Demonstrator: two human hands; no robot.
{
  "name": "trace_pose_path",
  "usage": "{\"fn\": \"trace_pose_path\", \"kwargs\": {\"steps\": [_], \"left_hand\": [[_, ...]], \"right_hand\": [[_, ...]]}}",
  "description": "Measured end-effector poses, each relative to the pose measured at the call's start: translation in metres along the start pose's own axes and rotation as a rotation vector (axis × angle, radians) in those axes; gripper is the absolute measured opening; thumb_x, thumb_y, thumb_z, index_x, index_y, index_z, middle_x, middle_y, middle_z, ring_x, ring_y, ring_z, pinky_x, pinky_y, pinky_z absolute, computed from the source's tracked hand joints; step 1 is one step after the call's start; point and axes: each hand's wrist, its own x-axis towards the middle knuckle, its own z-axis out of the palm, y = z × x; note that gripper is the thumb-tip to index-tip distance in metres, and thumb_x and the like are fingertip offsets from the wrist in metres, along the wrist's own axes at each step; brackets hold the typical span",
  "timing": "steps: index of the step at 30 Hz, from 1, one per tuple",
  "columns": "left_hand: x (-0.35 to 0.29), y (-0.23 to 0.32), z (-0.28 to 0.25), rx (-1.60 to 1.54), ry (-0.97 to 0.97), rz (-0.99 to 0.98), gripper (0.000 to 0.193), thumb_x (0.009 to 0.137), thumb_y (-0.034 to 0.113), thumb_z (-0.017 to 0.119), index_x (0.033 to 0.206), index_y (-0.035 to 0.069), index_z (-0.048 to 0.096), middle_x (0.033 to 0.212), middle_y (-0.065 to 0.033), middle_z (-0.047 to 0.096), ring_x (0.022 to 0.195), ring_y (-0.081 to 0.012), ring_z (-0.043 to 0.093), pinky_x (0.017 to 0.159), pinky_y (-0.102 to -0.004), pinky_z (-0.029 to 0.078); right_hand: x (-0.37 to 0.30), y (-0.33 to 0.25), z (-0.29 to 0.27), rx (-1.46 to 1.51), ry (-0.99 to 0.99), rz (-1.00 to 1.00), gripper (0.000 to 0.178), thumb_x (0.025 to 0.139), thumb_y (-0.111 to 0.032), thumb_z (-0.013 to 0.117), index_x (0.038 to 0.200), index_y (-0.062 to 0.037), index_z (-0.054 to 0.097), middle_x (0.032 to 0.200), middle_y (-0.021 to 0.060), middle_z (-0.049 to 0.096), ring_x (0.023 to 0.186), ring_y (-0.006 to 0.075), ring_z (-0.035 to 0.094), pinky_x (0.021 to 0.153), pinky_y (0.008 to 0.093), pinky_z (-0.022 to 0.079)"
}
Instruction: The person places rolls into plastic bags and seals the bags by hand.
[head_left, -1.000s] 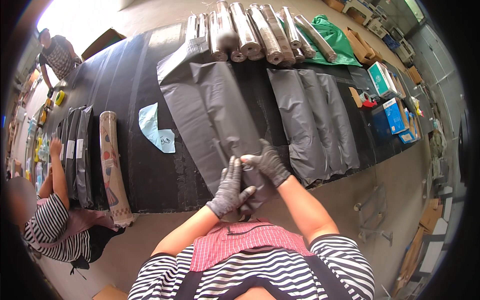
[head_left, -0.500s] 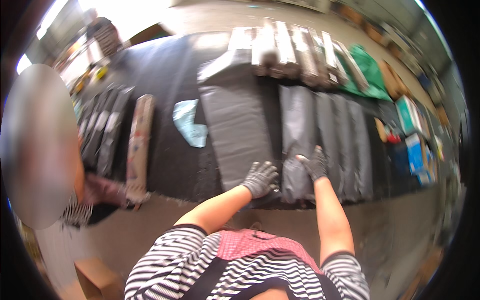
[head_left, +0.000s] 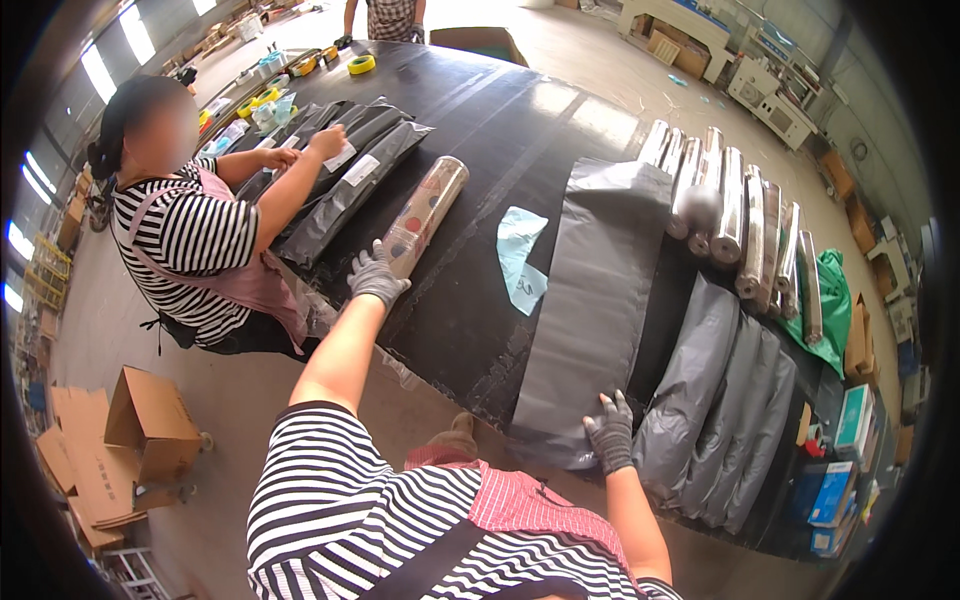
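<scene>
My left hand (head_left: 376,276), in a grey glove, reaches to the near end of a clear-wrapped roll with coloured dots (head_left: 430,212). Its fingers are spread and touch or nearly touch the roll. My right hand (head_left: 610,436), gloved with bare fingertips, is open at the lower right edge of a flat dark grey plastic mailing bag (head_left: 592,300). Right of that hand lie several filled grey bags (head_left: 690,385) side by side. A light blue plastic scrap (head_left: 522,258) sits between the roll and the flat bag.
Several shiny wrapped rolls (head_left: 733,205) lie at the far right by a green sheet (head_left: 825,315). Small boxes (head_left: 832,492) stand at the right table edge. On the left, a co-worker (head_left: 215,230) handles grey packages (head_left: 350,185). Cardboard boxes (head_left: 155,425) stand on the floor.
My left hand has moved left from the flat bag to the dotted roll. My right hand has shifted from the filled bag to the flat bag's edge. The view has turned left.
</scene>
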Motion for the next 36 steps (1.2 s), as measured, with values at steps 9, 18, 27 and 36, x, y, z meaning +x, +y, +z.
{"fn": "trace_pose_path", "kwargs": {"steps": [9, 18, 27, 36], "left_hand": [[0.05, -0.044, -0.023, -0.989, -0.576, 0.063, 0.069, 0.074, 0.021, 0.083, 0.132, 0.007, 0.05, 0.103, -0.0111, 0.065, 0.086, -0.024, 0.067, 0.055, -0.0411, 0.058], [-0.099, 0.073, 0.009, -1.737, -0.771, 0.537, 0.088, 0.074, 0.026, 0.085, 0.146, 0.008, 0.039, 0.134, -0.0077, 0.054, 0.124, -0.0216, 0.051, 0.105, -0.0391, 0.044], [-0.197, 0.168, 0.077, -0.568, -0.601, 1.219, 0.043, 0.094, 0.02, 0.062, 0.136, 0.01, 0.055, 0.133, -0.0152, 0.057, 0.122, -0.0366, 0.053, 0.105, -0.0445, 0.044], [-0.277, 0.178, 0.083, 0.082, -0.454, 1.402, 0.054, 0.079, 0.036, 0.075, 0.121, 0.005, 0.06, 0.124, -0.0161, 0.056, 0.123, -0.0359, 0.05, 0.102, -0.0421, 0.046]], "right_hand": [[-0.028, -0.02, -0.001, -0.024, -0.053, -0.084, 0.032, 0.077, -0.017, 0.069, 0.108, -0.0109, 0.068, 0.111, 0.011, 0.065, 0.107, 0.0314, 0.059, 0.097, 0.045, 0.047], [0.021, -0.114, -0.06, 0.629, -0.005, 0.113, 0.056, 0.085, -0.02, 0.073, 0.136, -0.0051, 0.054, 0.118, 0.0185, 0.065, 0.109, 0.0269, 0.063, 0.098, 0.0373, 0.049], [-0.012, -0.075, -0.129, 1.4, 0.024, 0.135, 0.072, 0.069, -0.025, 0.083, 0.131, -0.0033, 0.053, 0.115, 0.0073, 0.062, 0.104, 0.0197, 0.06, 0.09, 0.0353, 0.051], [-0.193, 0.022, -0.068, 1.102, -0.08, 0.326, 0.119, 0.056, -0.024, 0.094, 0.152, -0.0011, 0.028, 0.142, 0.0112, 0.049, 0.131, 0.0229, 0.046, 0.11, 0.0343, 0.038]]}}
